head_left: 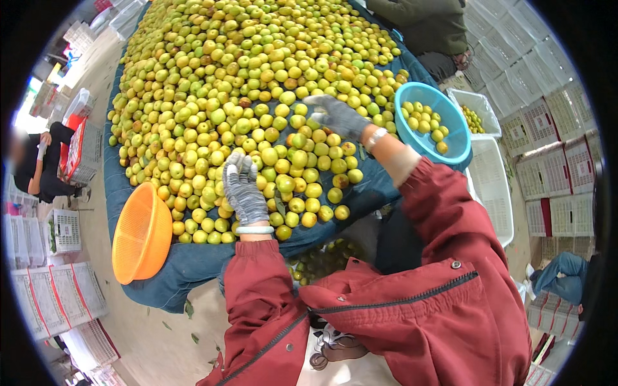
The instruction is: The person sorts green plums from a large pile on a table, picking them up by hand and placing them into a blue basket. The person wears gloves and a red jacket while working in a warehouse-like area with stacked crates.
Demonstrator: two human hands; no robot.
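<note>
A large heap of yellow-green round fruits (193, 111), like jujubes, covers a table spread with blue cloth (376, 178). My left hand (244, 188), in a grey knit glove, lies on fruits near the front edge, fingers pointing away and partly curled; whether it grips one is hidden. My right hand (335, 116), gloved in grey, reaches over the right part of the heap with fingers spread, above a gap in the fruits. A blue plastic basket (466, 140) at the right holds several fruits. An orange plastic colander (145, 236) leans tilted at the table's left front corner.
White crates (497, 188) stand right of the table, one holding small fruits. Dark fruits (328, 260) lie below the front edge. A person in a dark green top (425, 24) is beyond the right edge; another person (41, 159) sits at left. Crate stacks (550, 169) line the right.
</note>
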